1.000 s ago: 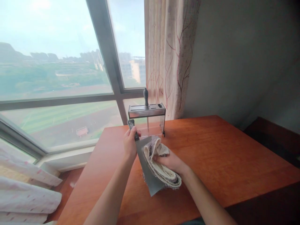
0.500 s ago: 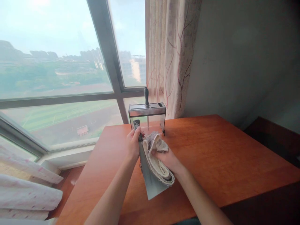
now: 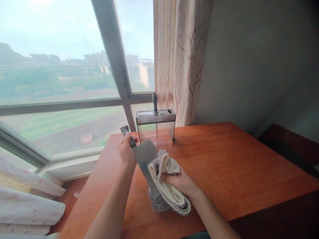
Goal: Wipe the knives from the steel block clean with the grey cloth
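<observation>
My left hand [image 3: 126, 151] grips the dark handle of a broad cleaver [image 3: 144, 156], held above the wooden table [image 3: 224, 166] with its flat grey blade slanting down to the right. My right hand [image 3: 180, 181] holds a folded cream and grey cloth [image 3: 168, 189] wrapped over the blade's lower part, hiding its tip. Behind them, at the table's far edge, stands a clear knife holder [image 3: 156, 127] with a metal top and one black handle [image 3: 155, 102] sticking up from it.
A large window with a grey frame [image 3: 117, 71] fills the left. A patterned curtain [image 3: 180, 59] hangs behind the holder, beside a grey wall. White patterned bedding [image 3: 27, 205] lies at the lower left, beyond the table's left edge.
My left hand has swung the cleaver's handle to the left, so the blade tilts more. The cloth in my right hand has slid down to the blade's lower end.
</observation>
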A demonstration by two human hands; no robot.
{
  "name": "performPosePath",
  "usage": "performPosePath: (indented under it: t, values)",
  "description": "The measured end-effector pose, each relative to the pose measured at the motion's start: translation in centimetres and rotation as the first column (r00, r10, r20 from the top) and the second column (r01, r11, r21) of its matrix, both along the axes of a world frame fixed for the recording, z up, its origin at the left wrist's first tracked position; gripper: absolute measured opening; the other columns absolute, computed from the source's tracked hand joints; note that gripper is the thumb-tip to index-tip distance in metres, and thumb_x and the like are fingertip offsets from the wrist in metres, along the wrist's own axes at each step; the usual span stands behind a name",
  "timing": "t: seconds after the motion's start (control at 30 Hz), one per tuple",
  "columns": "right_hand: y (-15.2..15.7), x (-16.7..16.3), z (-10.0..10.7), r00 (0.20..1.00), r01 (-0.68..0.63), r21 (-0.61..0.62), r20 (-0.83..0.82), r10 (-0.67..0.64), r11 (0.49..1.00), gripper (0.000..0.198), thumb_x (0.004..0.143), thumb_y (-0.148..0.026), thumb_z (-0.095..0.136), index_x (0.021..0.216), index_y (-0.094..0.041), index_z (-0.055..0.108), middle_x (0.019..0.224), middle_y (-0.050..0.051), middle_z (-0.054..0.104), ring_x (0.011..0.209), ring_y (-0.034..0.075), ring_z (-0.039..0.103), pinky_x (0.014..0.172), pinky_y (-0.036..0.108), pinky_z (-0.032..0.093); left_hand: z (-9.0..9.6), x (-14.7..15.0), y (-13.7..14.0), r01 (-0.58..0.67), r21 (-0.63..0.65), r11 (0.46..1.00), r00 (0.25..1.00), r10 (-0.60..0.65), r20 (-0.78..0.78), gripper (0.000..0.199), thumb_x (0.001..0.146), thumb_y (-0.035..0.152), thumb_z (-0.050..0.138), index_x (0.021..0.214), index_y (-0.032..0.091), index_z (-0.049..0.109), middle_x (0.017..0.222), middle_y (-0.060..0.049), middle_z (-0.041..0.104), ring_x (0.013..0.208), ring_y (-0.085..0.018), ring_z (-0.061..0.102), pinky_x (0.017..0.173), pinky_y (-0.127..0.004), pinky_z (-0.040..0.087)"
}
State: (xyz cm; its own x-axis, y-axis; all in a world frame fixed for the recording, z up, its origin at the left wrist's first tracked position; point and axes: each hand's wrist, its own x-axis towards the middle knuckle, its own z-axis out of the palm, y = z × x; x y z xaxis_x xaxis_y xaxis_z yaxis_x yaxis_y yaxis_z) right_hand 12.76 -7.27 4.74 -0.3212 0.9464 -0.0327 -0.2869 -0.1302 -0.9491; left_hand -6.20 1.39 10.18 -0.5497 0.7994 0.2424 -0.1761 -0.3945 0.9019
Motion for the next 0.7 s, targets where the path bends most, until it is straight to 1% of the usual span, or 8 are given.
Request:
performPosePath:
  t: [0.1,0.2,0.27,0.33,0.43,0.5,0.57,0.7]
  values:
    - [0.1,0.3,-0.1,0.989,0.129,-0.059,-0.064,-0.133,0.99,0.038,0.064,-0.032,0.078,0.098,-0.02,0.068,0.098,0.005,0.072,0.094,0.029,0.066,0.09,0.047,0.05,-0.1,0.1,0.0,-0.1,0.029,0.995,0.995,0.1,0.029,0.031,0.08,0.043,0.054,0.062,0.017,0.057,0.062,0.0,0.058,0.057,-0.012,0.053,0.06,-0.024,0.042]
    - [0.6,0.6,0.2,0.941,0.299,-0.126,-0.124,-0.314,0.946,0.042,0.064,-0.033,0.078,0.102,-0.019,0.067,0.099,0.005,0.072,0.094,0.03,0.067,0.085,0.043,0.053,-0.4,0.6,-0.2,-0.148,0.035,0.988,0.987,0.145,0.073,0.031,0.081,0.042,0.053,0.063,0.017,0.055,0.062,0.001,0.056,0.057,-0.012,0.052,0.059,-0.024,0.041]
    - [1.2,1.0,0.7,0.895,0.398,-0.159,-0.149,-0.421,0.903,0.047,0.063,-0.034,0.077,0.107,-0.019,0.065,0.101,0.005,0.072,0.094,0.03,0.067,0.082,0.041,0.054,-0.4,0.8,-0.5,-0.067,0.018,0.998,0.992,0.064,0.108,0.029,0.08,0.04,0.055,0.062,0.017,0.055,0.06,0.001,0.054,0.058,-0.012,0.051,0.059,-0.024,0.041]
    - [1.9,1.6,1.2,0.838,0.484,-0.183,-0.186,-0.514,0.856,0.053,0.064,-0.034,0.077,0.112,-0.02,0.063,0.1,0.005,0.072,0.093,0.029,0.068,0.079,0.039,0.055,-0.3,0.7,-0.9,0.106,0.025,0.994,0.986,-0.108,0.123,0.027,0.079,0.036,0.058,0.061,0.017,0.055,0.06,0.001,0.054,0.059,-0.012,0.051,0.057,-0.023,0.04]
    - [2.9,2.6,1.9,0.755,0.586,-0.168,-0.243,-0.609,0.793,0.057,0.064,-0.032,0.076,0.118,-0.021,0.06,0.097,0.003,0.073,0.092,0.027,0.069,0.077,0.037,0.056,0.0,0.4,-1.7,0.408,0.02,0.913,0.908,-0.408,0.094,0.027,0.078,0.035,0.061,0.06,0.016,0.053,0.063,-0.001,0.056,0.057,-0.011,0.05,0.051,-0.022,0.037]
    - [3.5,3.3,2.3,0.728,0.622,-0.128,-0.27,-0.63,0.773,0.057,0.065,-0.031,0.075,0.119,-0.022,0.059,0.099,0.002,0.073,0.092,0.026,0.068,0.076,0.036,0.056,0.2,0.2,-2.2,0.539,-0.024,0.842,0.84,-0.535,0.096,0.029,0.08,0.039,0.059,0.062,0.016,0.054,0.064,-0.001,0.058,0.051,-0.01,0.047,0.047,-0.022,0.035]
    - [4.1,3.9,2.6,0.712,0.641,-0.095,-0.298,-0.636,0.762,0.056,0.067,-0.031,0.073,0.121,-0.024,0.057,0.105,0.002,0.071,0.096,0.025,0.067,0.077,0.036,0.056,0.1,0.1,-2.6,0.584,-0.094,0.806,0.811,-0.574,0.113,0.031,0.081,0.043,0.057,0.065,0.017,0.056,0.058,-0.001,0.057,0.045,-0.01,0.046,0.043,-0.022,0.034]
    - [5.3,4.6,2.6,0.676,0.681,-0.075,-0.32,-0.664,0.729,0.055,0.069,-0.031,0.071,0.122,-0.023,0.056,0.112,0.003,0.068,0.102,0.025,0.065,0.078,0.035,0.056,-0.4,-0.3,-3.2,0.59,-0.245,0.77,0.805,-0.583,0.107,0.038,0.082,0.05,0.055,0.066,0.016,0.058,0.045,0.0,0.053,0.036,-0.01,0.042,0.036,-0.021,0.028]
